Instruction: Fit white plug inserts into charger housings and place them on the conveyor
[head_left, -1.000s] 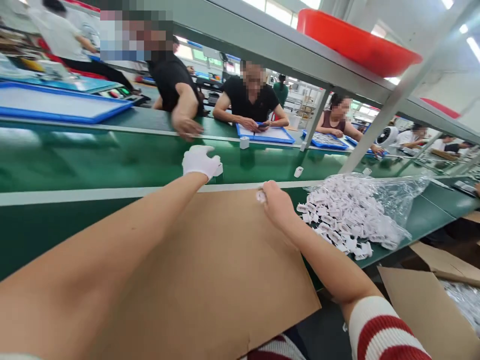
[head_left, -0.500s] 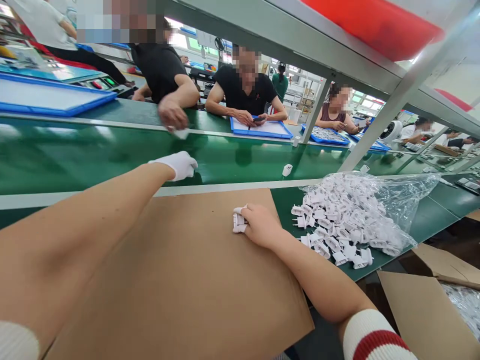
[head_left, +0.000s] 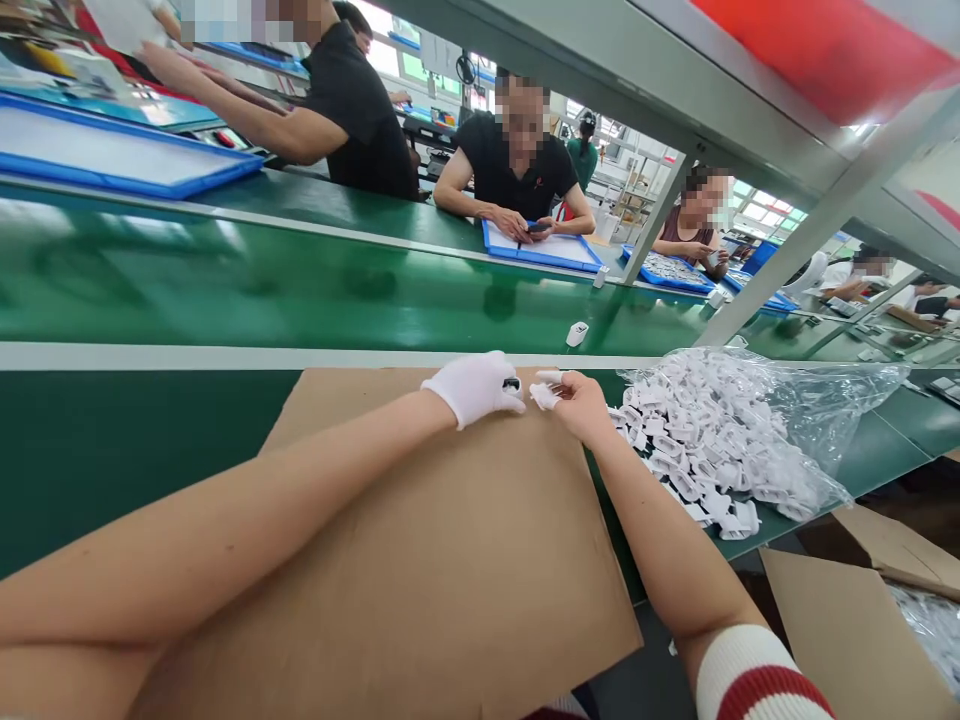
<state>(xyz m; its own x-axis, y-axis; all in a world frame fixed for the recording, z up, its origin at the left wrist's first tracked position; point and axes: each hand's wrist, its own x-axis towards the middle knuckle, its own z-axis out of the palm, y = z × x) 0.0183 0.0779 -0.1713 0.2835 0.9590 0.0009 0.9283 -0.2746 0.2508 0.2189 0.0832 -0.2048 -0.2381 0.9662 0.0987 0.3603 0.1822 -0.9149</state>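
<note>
Over the far part of the cardboard sheet (head_left: 450,560), my two hands are close together. My left hand (head_left: 472,388), in a white glove, is closed around a small white housing (head_left: 512,385) whose dark open end faces right. Just to the right, my right hand (head_left: 583,408), with white covers on some fingertips, pinches a white plastic plug part (head_left: 544,397). A narrow gap separates the two pieces. A loose pile of similar white plug parts (head_left: 697,440) lies to the right of my right hand, partly in a clear plastic bag (head_left: 832,400).
A green conveyor belt (head_left: 337,300) runs across, carrying a white charger-like piece (head_left: 577,333). Beyond it, co-workers sit by blue-rimmed trays (head_left: 536,250). A slanted metal post (head_left: 787,240) rises at the right. Cardboard flaps (head_left: 847,620) lie at lower right.
My left hand has come from the belt to the right, beside my right hand, with a white housing in it. My right hand has moved slightly up and right. A co-worker's arm has drawn back.
</note>
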